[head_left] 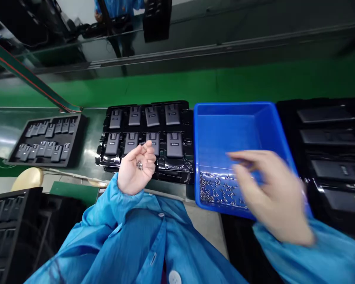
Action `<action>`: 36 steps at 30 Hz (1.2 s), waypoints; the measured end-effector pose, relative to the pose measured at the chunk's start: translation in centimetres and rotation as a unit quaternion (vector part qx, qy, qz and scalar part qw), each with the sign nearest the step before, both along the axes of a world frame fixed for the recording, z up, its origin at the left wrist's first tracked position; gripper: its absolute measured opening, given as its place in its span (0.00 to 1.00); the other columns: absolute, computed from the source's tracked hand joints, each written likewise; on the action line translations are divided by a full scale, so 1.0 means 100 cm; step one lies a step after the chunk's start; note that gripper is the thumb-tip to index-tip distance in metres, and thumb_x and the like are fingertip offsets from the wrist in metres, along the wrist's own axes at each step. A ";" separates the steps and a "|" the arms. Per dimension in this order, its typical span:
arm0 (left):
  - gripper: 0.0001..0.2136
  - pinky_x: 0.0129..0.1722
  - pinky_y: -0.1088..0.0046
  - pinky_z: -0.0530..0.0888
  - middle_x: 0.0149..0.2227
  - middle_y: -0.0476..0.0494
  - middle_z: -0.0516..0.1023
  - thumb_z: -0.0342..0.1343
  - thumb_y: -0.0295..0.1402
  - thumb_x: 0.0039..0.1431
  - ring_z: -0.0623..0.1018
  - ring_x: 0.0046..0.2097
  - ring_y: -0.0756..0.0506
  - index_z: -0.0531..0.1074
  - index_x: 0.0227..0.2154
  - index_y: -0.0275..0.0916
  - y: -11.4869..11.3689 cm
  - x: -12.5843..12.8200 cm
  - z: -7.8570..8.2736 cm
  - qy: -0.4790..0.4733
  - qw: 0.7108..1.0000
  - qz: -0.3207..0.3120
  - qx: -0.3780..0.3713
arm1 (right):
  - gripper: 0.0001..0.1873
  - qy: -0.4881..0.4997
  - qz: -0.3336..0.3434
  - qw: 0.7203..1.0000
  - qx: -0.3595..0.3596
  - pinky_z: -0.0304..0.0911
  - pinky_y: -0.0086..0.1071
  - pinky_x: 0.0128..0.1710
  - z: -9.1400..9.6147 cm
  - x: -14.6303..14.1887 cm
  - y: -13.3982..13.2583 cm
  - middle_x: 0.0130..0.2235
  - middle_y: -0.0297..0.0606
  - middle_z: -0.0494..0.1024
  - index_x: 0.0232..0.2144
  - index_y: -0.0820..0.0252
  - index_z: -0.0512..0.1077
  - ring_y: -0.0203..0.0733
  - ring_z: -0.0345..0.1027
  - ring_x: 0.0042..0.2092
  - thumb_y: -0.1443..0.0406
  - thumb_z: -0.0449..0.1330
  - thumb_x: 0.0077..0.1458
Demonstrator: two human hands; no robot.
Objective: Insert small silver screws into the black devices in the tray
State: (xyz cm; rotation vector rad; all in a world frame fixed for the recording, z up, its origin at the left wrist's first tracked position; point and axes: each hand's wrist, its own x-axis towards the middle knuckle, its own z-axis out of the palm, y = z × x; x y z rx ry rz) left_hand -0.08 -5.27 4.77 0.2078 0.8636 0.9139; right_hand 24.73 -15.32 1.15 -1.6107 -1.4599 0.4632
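Note:
My left hand (138, 167) is turned palm up with the fingers curled into a cup. A few small shiny metal pieces (139, 165) rest in its palm, too small to tell their exact kind. Behind its fingertips lies a black tray (142, 130) with two rows of dark grey, Riton-marked device cases (174, 144). My right hand (269, 193), blurred by motion, hovers over a blue bin (233, 107). Its thumb and forefinger are apart, with nothing visible between them; the other fingers are mostly hidden. Many loose small metal pieces (219, 189) lie along the bin's near side.
A second black tray (79, 134) of grey cases sits at the left of the metal bench (93, 136). Black trays with larger dark panels (328, 136) are at the right. More loaded trays (6, 228) stand low at the left, near a yellow stool (28, 179). A green conveyor belt (177, 87) runs behind.

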 end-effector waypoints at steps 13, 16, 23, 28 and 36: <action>0.21 0.20 0.85 0.69 0.26 0.46 0.72 0.35 0.33 0.74 0.72 0.23 0.56 0.73 0.37 0.32 0.004 -0.059 -0.025 -0.168 0.974 0.105 -0.114 | 0.08 -0.363 0.194 0.911 -0.011 0.64 0.35 0.34 -0.042 -0.059 0.041 0.40 0.44 0.70 0.38 0.61 0.74 0.44 0.64 0.39 0.61 0.59 0.65; 0.22 0.22 0.82 0.72 0.28 0.43 0.76 0.35 0.33 0.74 0.76 0.24 0.54 0.74 0.36 0.31 0.003 -0.054 -0.029 -0.161 0.977 0.081 -0.113 | 0.08 -0.359 0.217 0.908 0.004 0.63 0.34 0.33 -0.044 -0.063 0.035 0.39 0.43 0.70 0.38 0.60 0.73 0.43 0.63 0.37 0.61 0.59 0.65; 0.27 0.50 0.69 0.78 0.48 0.33 0.82 0.36 0.43 0.74 0.83 0.50 0.43 0.74 0.54 0.28 0.003 -0.031 -0.040 -0.209 0.975 -0.005 -0.077 | 0.08 -0.352 0.243 0.904 0.015 0.64 0.38 0.36 -0.041 -0.052 0.032 0.40 0.43 0.72 0.41 0.60 0.70 0.46 0.65 0.38 0.61 0.58 0.66; 0.33 0.60 0.66 0.70 0.61 0.32 0.74 0.34 0.50 0.73 0.75 0.62 0.40 0.60 0.68 0.29 0.000 -0.015 -0.043 -0.252 0.964 -0.074 -0.036 | 0.07 -0.266 0.177 0.944 0.076 0.64 0.39 0.41 0.004 -0.062 0.045 0.39 0.40 0.73 0.43 0.55 0.70 0.45 0.70 0.42 0.64 0.62 0.63; 0.32 0.41 0.73 0.75 0.41 0.35 0.83 0.29 0.46 0.74 0.83 0.39 0.46 0.70 0.60 0.28 -0.007 -0.002 -0.035 -0.254 0.950 -0.109 -0.146 | 0.05 -0.257 0.266 0.928 0.051 0.57 0.40 0.38 0.023 -0.105 0.072 0.40 0.40 0.77 0.37 0.59 0.77 0.46 0.64 0.42 0.67 0.60 0.64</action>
